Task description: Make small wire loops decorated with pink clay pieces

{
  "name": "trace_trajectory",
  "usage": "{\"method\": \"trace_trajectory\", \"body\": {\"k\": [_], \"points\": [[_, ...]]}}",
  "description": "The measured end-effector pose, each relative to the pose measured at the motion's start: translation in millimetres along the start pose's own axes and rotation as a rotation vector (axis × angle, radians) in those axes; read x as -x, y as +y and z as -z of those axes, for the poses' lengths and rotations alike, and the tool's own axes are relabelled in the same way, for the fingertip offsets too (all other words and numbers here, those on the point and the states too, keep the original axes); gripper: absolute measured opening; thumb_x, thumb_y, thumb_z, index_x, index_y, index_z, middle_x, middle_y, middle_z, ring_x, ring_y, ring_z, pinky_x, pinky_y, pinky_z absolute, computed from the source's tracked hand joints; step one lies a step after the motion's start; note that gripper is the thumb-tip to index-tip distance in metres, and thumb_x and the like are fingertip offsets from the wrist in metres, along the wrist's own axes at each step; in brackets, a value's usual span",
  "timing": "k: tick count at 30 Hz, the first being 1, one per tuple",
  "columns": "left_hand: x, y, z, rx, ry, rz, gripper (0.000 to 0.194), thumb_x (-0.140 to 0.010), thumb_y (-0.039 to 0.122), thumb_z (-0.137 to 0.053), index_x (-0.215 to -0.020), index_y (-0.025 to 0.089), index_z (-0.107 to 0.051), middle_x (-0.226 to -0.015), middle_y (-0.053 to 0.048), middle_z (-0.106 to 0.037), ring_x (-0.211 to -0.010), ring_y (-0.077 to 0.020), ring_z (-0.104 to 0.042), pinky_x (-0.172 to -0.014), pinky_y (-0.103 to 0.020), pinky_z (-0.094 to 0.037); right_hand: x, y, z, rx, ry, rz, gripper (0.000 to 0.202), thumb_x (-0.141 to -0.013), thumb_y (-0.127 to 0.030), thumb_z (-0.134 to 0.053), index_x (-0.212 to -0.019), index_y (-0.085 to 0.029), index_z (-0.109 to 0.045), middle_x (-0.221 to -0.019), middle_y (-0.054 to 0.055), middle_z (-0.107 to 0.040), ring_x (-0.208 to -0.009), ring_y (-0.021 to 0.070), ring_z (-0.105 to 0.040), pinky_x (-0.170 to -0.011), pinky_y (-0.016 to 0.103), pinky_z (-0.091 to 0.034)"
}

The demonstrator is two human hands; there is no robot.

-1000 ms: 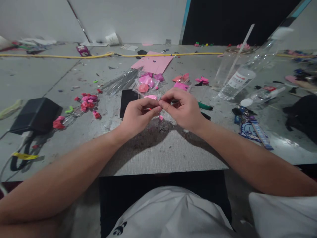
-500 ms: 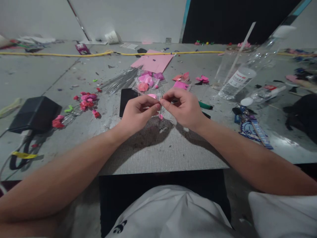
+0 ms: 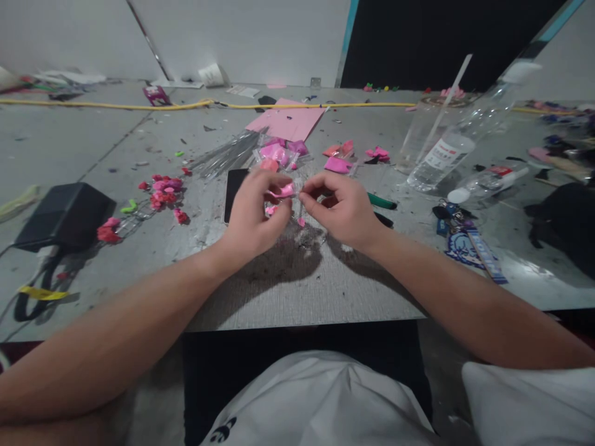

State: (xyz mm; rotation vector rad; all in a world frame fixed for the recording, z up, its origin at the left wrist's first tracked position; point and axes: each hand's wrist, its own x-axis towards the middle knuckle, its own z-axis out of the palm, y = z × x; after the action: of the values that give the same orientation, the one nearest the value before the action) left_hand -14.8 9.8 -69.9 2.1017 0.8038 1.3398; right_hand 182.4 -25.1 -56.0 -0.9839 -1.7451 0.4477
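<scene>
Over the front middle of the table, my right hand (image 3: 346, 204) pinches a thin wire-like stem (image 3: 300, 209) between thumb and forefinger. The stem points down, and a small pink piece (image 3: 302, 222) shows by its lower end. My left hand (image 3: 260, 214) is just left of it, thumb and fingers apart, with nothing visibly gripped. Between those fingers a bright pink packet of clay (image 3: 284, 191) shows, apparently lying on the table behind. A dark phone (image 3: 233, 192) lies partly covered by my left hand. Green-handled pliers (image 3: 382, 201) stick out behind my right hand.
Clear bags of pink clay (image 3: 276, 152) lie beyond my hands, beside a bundle of wires (image 3: 227, 155) and pink paper (image 3: 292, 121). Red and pink clay flowers (image 3: 162, 192) and a black adapter (image 3: 65, 214) are left. Bottles (image 3: 441, 161) and keychains (image 3: 465, 238) are right.
My left thumb and fingers have spread apart from their pinch beside the stem and drawn slightly left. My right hand keeps its pinch in nearly the same place.
</scene>
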Motion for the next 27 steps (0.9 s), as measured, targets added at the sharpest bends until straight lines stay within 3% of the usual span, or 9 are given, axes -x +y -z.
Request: {"method": "trace_trajectory", "body": {"k": [2,4,9,13,21,27], "points": [[1.8,1.2,-2.6,0.133,-0.138,0.004,0.020,-0.091,0.018,-0.071,-0.110,0.020,-0.068,-0.102,-0.007,-0.071,-0.090,-0.0193,-0.068,-0.080,-0.033,-0.060,1.8,1.1,-1.3,-0.025,0.009,-0.011,0.013,-0.095,-0.032,-0.070,-0.095,-0.020,-0.067,-0.088,0.003,-0.073,-0.077,0.0166,-0.067,-0.065,0.030,-0.053],[3.1,1.3,-5.4,0.199,-0.189,0.031,0.016,-0.093,0.019,-0.070,-0.108,0.019,-0.067,-0.095,-0.005,-0.072,-0.083,-0.0166,-0.069,-0.075,-0.029,-0.059,3.8,2.9,-2.7,-0.029,0.031,-0.017,0.012,-0.094,-0.031,-0.071,-0.098,-0.020,-0.067,-0.088,0.003,-0.073,-0.078,0.0171,-0.069,-0.064,0.030,-0.053],[4.9,2.1,-8.8,0.238,-0.182,0.100,0.012,-0.096,0.027,-0.074,-0.100,0.017,-0.068,-0.089,-0.004,-0.073,-0.077,-0.0136,-0.069,-0.067,-0.024,-0.057,6.7,4.8,-3.6,-0.030,0.091,0.055,0.024,-0.094,-0.025,-0.070,-0.117,-0.023,-0.064,-0.087,0.000,-0.072,-0.078,0.0160,-0.071,-0.072,0.032,-0.059],[6.3,3.4,-9.2,0.278,-0.185,0.105,0.013,-0.096,0.029,-0.075,-0.100,0.017,-0.069,-0.089,-0.005,-0.076,-0.077,-0.0138,-0.070,-0.067,-0.024,-0.057,6.5,1.9,-2.1,0.020,0.088,0.113,0.017,-0.093,-0.023,-0.070,-0.110,-0.024,-0.068,-0.086,-0.001,-0.074,-0.077,0.0161,-0.072,-0.073,0.032,-0.062],[6.0,1.4,-9.3,0.217,-0.141,0.081,0.008,-0.095,0.021,-0.074,-0.097,0.017,-0.067,-0.086,-0.003,-0.074,-0.072,-0.0116,-0.069,-0.062,-0.021,-0.054,6.7,2.2,-1.8,-0.101,0.106,0.020,0.019,-0.090,-0.022,-0.078,-0.109,-0.023,-0.072,-0.090,0.001,-0.078,-0.084,0.0182,-0.077,-0.079,0.034,-0.065],[7.2,0.7,-11.2,0.286,-0.126,0.084,0.010,-0.094,0.020,-0.074,-0.097,0.019,-0.065,-0.086,-0.002,-0.069,-0.075,-0.0120,-0.068,-0.066,-0.022,-0.055,6.4,1.0,0.5,0.101,0.109,0.185,0.012,-0.095,-0.023,-0.073,-0.106,-0.026,-0.075,-0.090,0.000,-0.079,-0.079,0.0174,-0.075,-0.075,0.033,-0.064]]}}
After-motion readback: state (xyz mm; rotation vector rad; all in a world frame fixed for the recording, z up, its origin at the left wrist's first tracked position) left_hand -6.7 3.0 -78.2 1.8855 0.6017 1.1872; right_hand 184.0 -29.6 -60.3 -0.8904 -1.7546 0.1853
